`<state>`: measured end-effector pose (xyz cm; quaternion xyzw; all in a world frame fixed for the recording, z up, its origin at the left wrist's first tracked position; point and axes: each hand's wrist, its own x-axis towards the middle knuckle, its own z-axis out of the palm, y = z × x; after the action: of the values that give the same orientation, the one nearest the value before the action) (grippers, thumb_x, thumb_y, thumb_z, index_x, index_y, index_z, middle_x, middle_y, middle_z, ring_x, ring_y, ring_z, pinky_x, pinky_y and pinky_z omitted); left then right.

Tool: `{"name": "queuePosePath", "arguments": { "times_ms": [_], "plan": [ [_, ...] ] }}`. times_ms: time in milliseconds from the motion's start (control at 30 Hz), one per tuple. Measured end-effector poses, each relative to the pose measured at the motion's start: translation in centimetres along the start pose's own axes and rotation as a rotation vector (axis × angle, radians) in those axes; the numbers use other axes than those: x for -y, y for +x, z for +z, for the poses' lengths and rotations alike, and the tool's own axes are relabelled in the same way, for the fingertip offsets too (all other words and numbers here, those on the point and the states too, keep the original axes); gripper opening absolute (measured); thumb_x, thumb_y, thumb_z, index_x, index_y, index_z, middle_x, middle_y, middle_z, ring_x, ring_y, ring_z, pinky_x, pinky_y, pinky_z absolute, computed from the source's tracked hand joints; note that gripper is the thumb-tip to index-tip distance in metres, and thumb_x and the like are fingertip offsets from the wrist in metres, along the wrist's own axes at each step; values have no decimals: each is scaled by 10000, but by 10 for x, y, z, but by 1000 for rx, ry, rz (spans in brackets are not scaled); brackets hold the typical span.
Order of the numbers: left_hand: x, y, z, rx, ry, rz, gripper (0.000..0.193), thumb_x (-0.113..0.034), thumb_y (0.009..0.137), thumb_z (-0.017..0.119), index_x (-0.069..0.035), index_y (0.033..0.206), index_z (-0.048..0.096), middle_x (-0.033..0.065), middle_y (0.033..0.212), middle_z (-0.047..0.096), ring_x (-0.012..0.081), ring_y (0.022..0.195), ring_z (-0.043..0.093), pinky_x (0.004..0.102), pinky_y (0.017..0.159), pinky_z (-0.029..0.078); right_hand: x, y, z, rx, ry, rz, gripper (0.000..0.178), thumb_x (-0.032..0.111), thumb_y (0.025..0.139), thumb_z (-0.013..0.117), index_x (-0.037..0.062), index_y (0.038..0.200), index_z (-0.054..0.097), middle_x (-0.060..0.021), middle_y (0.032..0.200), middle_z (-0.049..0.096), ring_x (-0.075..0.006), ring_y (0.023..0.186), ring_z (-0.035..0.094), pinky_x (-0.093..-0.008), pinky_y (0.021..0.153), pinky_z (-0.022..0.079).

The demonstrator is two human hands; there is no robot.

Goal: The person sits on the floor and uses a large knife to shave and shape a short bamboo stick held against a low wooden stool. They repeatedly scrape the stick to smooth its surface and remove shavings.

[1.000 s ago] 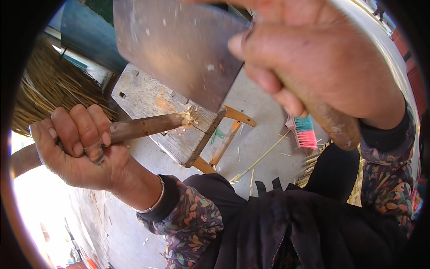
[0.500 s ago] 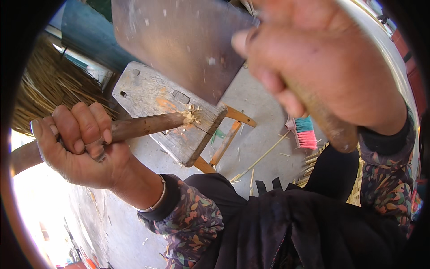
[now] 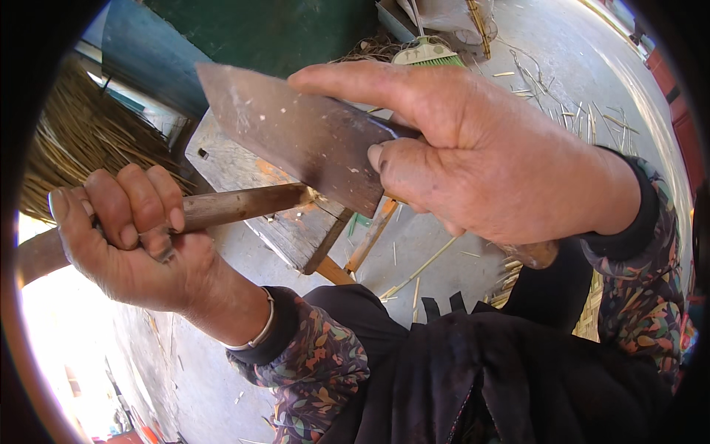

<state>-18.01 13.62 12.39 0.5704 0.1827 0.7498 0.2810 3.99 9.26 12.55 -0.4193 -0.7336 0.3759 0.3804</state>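
Lower and tilted since the earlier frame, the cleaver (image 3: pixel 296 137) now shows a narrower face, and the right grip (image 3: pixel 488 148) has come down with it; the left grip (image 3: pixel 129 229) stays put. The right grip is wrapped around the cleaver's handle (image 3: pixel 536 254), forefinger stretched along the blade's back. The left grip is closed around the wooden pole (image 3: pixel 244 205), which runs out to the right of that grip, its far end at the counter (image 3: pixel 303 240), left of the right grip and close under the blade. Whether the edge touches the wood, I cannot tell. Pale, cut wood (image 3: pixel 316 196) at that end suggests the cutting is under way; the brown length next to the left grip looks uncut. Work seems confined to the tip, and how much is left does not show
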Motion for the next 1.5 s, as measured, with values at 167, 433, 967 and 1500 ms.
{"name": "queuePosePath", "arguments": {
  "times_ms": [167,433,967,1500],
  "plan": [
    [1,1,6,8,-58,-16,433,-234,977,395,-194,569,257,-50,446,229,40,341,199,195,335,248,7,-9,4,-90,-25,14,486,41,901,426,98,1384,418,-24,644,518,-24,404,395,-173,375,346],
    [0,-2,5,-6,-1,2,434,-242,975,404,-196,566,267,-50,451,223,38,342,202,197,338,252,-6,-5,2,77,0,108,495,35,887,439,76,1380,416,-14,647,538,-28,422,415,-180,384,353],
    [0,-1,-1,24,-30,4,420,-236,968,414,-190,576,272,-49,457,247,35,339,207,199,333,253,7,0,-10,195,-61,178,513,39,875,422,74,1386,402,-52,684,579,-70,440,487,-214,417,435],
    [-7,6,3,-77,-199,-139,327,-186,950,451,-168,642,343,-37,479,289,53,381,264,221,410,314,-13,-3,2,107,-222,-97,524,52,888,423,93,1409,382,-28,681,533,-54,465,448,-230,458,404]
  ]
}}
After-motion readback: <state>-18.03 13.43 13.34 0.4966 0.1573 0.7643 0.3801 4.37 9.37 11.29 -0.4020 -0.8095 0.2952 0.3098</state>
